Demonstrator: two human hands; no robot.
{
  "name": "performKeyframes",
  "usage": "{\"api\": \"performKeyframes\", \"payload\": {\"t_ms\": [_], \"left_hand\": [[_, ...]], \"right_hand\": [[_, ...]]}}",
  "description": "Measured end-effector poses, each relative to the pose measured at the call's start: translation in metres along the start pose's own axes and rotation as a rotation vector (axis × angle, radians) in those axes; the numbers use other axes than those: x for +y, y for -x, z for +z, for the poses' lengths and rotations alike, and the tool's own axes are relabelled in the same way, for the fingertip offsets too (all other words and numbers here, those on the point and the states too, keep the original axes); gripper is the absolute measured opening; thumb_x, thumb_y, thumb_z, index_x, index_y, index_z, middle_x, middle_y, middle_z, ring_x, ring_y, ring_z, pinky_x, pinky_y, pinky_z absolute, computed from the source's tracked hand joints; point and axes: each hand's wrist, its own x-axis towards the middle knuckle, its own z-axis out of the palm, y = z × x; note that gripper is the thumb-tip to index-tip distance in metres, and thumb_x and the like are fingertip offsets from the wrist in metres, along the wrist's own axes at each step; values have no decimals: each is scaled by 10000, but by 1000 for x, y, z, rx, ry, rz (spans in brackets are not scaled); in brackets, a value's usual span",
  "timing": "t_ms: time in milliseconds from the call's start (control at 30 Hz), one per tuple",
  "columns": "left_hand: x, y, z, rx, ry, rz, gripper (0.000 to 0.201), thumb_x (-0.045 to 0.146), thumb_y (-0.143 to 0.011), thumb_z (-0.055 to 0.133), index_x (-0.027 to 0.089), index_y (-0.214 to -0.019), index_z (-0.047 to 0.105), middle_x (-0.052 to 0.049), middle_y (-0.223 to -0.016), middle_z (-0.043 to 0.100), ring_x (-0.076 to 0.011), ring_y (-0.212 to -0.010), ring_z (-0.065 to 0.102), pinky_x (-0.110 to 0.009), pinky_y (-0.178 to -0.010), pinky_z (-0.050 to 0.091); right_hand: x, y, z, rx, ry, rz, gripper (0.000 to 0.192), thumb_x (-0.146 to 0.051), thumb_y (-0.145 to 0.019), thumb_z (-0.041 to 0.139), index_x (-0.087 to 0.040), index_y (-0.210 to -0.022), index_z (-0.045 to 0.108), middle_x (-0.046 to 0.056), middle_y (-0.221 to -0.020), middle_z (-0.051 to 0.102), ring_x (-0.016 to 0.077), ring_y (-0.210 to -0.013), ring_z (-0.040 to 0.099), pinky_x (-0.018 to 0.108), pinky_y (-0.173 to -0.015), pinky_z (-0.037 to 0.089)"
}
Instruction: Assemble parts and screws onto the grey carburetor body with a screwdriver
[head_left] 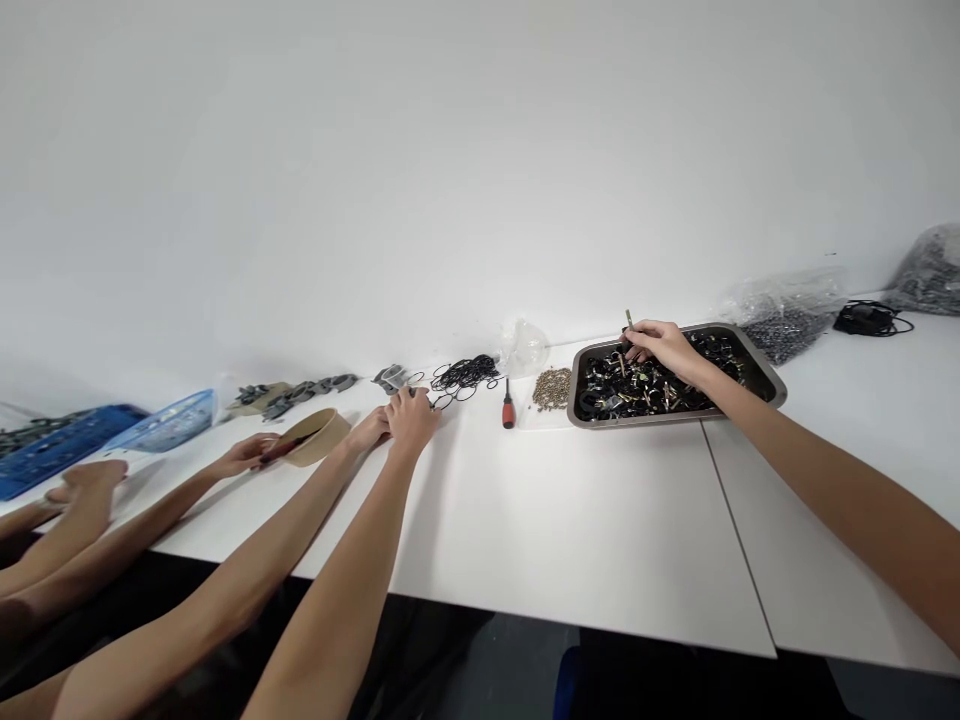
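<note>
White table: right hand (664, 345) pinches brass pin (628, 319) above tray (761, 372).

A long white table (570, 520) carried a grey metal tray (765, 385), black rubber rings (463, 374), a red-handled screwdriver (508, 408) and blue plastic baskets (67, 440).

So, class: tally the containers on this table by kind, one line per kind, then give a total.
Metal tray: 1
Brown paper bowl: 1
Blue plastic baskets: 2
Clear plastic bags of parts: 2
Total: 6
</note>
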Motion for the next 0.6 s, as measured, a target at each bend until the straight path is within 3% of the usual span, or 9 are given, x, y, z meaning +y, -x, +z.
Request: {"api": "performKeyframes", "payload": {"t_ms": [100,233,367,533,600], "left_hand": [[-1,2,-1,-4,-25,-27,440,183,-858,496,134,-1287,578,-286,-1411,527,-458,-1365,459,-624,-1078,420],[-2,5,-6,24,11,-51,380,139,-870,414,121,-1206,589,-294,-1355,527,-457,-1339,455,-632,-1056,416],[-6,12,-11,81,138,-55,263,146,-872,422,155,-1070,595,-210,-1278,539,-428,-1302,442,-591,-1051,417],[-4,20,-19,227,423,-131,121,217,-778,597,206,-895,569,-89,-977,538,-368,-1140,510,-560,-1009,462],[-1,22,-27,198,498,-42,121,269,-765,627,211,-858,576,-76,-898,535,-338,-1016,560,-550,-946,498]], "right_hand": [[1,-3,-3,-3,-209,91,124,-273,-946,634,-192,-861,672,83,-943,742,149,-690,699,282,-644,533],[4,-5,-3,31,-283,115,148,-229,-978,571,-193,-847,630,55,-855,721,123,-604,658,259,-591,522],[8,-6,-2,47,-293,81,140,-269,-958,622,-190,-843,628,45,-866,709,117,-624,639,248,-588,522],[10,-4,-3,23,-261,105,132,-276,-915,706,-177,-850,647,75,-940,715,104,-655,642,213,-555,476],[9,-3,-3,43,-258,125,113,-248,-924,686,-175,-848,646,78,-931,709,94,-637,617,207,-542,458]]}}
